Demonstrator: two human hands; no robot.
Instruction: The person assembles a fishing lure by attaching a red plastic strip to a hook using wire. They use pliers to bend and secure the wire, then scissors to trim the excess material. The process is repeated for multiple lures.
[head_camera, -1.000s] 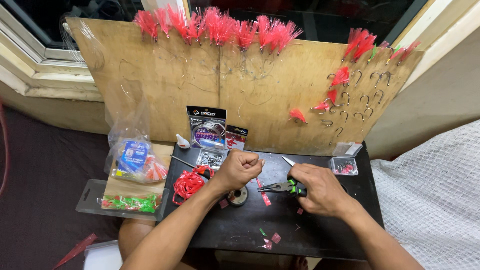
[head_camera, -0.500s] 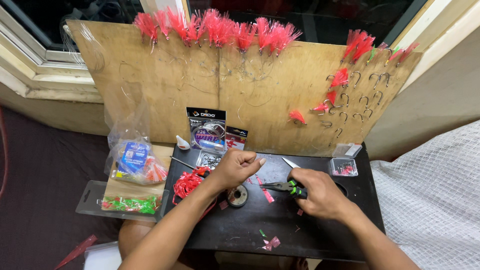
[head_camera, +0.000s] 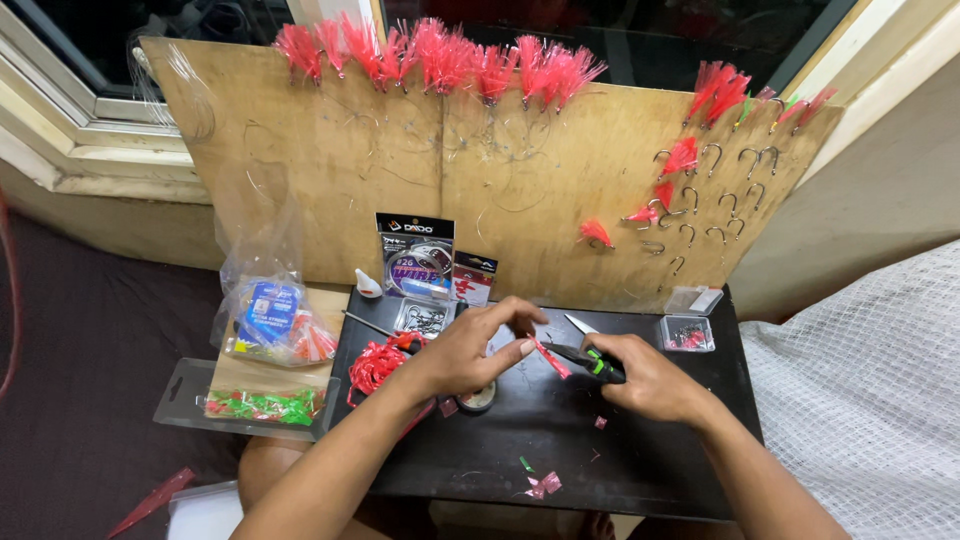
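Left hand (head_camera: 470, 352) now pinches the red strip (head_camera: 551, 359), raised since a moment ago; our right hand (head_camera: 645, 380) grips scissors (head_camera: 590, 358) beside it; we judge trimming underway.

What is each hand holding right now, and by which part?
The left hand pinches a red strip by its upper end. The right hand grips scissors by their black-and-green handle, blades pointing toward the strip.

Over the black table (head_camera: 640, 450), the left hand (head_camera: 470, 350) pinches a red strip (head_camera: 550, 358) in its fingers (head_camera: 522, 348) beside the right hand (head_camera: 645, 378), which grips green-handled pliers (head_camera: 590, 358).
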